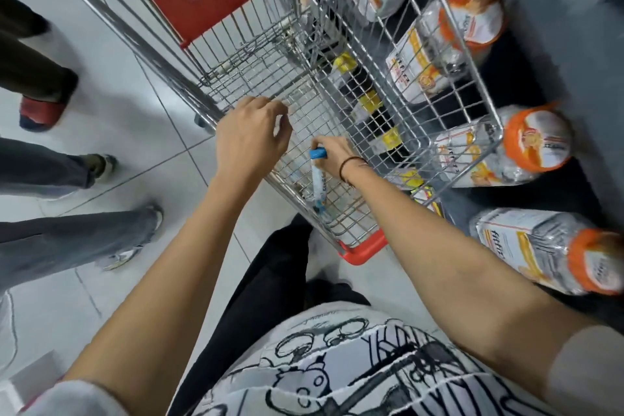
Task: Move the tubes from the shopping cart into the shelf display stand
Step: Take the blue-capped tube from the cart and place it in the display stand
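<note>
while right hand grips tube — blue cap up, near-vertical — left hand curled.

We have only one view. It comes from a camera on the person's head, so we look from high up, forward and steeply down. Our own shirt fills the bottom edge, and both bare arms reach away from us toward the middle. The shopping cart sits close below, running from the top left to the low middle, and we look straight down into its wire bottom. The white tiled floor spreads out on the left. The dark shelf runs down the right side. The lens is very wide, so straight things bend near the edges. There is no second view to share anything with.
</note>
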Motion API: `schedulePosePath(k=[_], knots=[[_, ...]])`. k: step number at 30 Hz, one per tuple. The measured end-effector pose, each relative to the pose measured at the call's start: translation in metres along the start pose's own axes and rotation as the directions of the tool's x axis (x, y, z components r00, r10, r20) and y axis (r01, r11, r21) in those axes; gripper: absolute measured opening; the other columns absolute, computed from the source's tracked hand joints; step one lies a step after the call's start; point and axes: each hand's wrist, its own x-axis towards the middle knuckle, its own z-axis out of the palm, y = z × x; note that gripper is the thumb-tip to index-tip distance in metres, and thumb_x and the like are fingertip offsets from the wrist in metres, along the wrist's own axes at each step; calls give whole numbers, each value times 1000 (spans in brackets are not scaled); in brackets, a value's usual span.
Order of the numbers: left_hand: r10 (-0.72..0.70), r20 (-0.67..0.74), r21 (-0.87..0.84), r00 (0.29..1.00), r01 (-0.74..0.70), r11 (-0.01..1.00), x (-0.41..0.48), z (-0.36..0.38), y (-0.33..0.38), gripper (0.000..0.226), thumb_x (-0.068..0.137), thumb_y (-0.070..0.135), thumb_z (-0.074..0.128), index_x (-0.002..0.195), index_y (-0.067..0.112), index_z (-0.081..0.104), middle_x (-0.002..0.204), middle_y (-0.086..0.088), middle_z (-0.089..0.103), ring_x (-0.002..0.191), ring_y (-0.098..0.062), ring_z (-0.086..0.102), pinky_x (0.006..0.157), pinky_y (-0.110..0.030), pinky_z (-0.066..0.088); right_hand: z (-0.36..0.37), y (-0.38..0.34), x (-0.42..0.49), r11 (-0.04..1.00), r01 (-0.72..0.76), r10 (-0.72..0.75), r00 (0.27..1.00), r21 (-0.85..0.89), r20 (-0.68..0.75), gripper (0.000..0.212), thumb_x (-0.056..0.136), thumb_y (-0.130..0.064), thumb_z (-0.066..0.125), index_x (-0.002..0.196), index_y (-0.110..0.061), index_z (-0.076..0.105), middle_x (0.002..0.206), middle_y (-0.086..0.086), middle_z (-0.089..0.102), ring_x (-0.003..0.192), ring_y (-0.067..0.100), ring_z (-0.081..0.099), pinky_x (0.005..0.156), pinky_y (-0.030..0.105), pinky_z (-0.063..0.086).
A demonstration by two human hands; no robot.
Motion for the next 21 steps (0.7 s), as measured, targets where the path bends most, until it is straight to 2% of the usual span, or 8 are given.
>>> schedulePosePath(k=[2,3,5,8,12,16,19,21], knots=[[1,10,1,1000,-1,1000,0,-1,0,14,86,17,56,87,10,68,78,-8,68,78,-29,59,48,-30,38,-8,1,-13,999,45,-45,997,-5,-58,25,87,-2,56,109,-12,57,97,12,59,77,23,56,56,22,45],[4,18,5,1000,-4,1000,0,-1,0,15,86,18,55,85,10,68,78,-8,68,77,-29,59,48,-30,38,-10,1,-18,998,66,-65,994,13,-88,27,86,-3,57,111,-12,56,103,14,60,81,25,59,61,26,51],[14,38,11,999,-14,1000,0,-2,-1,15,86,18,55,84,10,68,77,-8,68,76,-29,59,48,-30,39,-14,1,-31,993,98,-88,987,70,-131,34,85,-3,58,117,-13,54,119,17,55,93,28,61,82,38,56],[32,62,5,998,-32,999,-1,-2,-1,15,85,18,56,84,9,68,78,-9,68,76,-30,59,48,-30,38,-23,-2,-50,990,100,-81,981,100,-178,50,85,-4,56,130,-22,46,130,15,47,96,28,58,86,38,54],[25,79,-35,997,-22,999,-1,-7,1,15,86,20,56,90,10,68,87,-10,70,84,-31,59,54,-35,45,-48,-4,-80,983,91,-45,960,157,-275,44,89,-9,55,132,-15,47,128,16,44,105,25,50,86,24,37],[-33,42,-173,999,40,984,7,-16,26,21,89,18,56,105,7,65,104,-17,65,98,-36,55,68,-40,44,-83,-8,-125,983,136,-69,902,127,-426,40,89,-9,55,129,-7,47,120,19,47,108,29,50,89,23,34],[94,39,-239,995,-82,968,23,-20,63,21,89,12,55,107,5,64,105,-19,65,97,-34,56,74,-38,43,-117,-4,-166,981,160,-78,836,106,-543,40,87,-4,56,126,-5,49,121,20,47,112,31,48,98,27,35],[179,37,-272,983,-163,948,36,-23,92,22,88,10,55,108,6,63,104,-18,65,95,-33,57,73,-38,45,-142,2,-197,983,169,-90,783,71,-615,39,85,0,56,124,-4,52,119,22,47,112,33,49,97,27,34]])
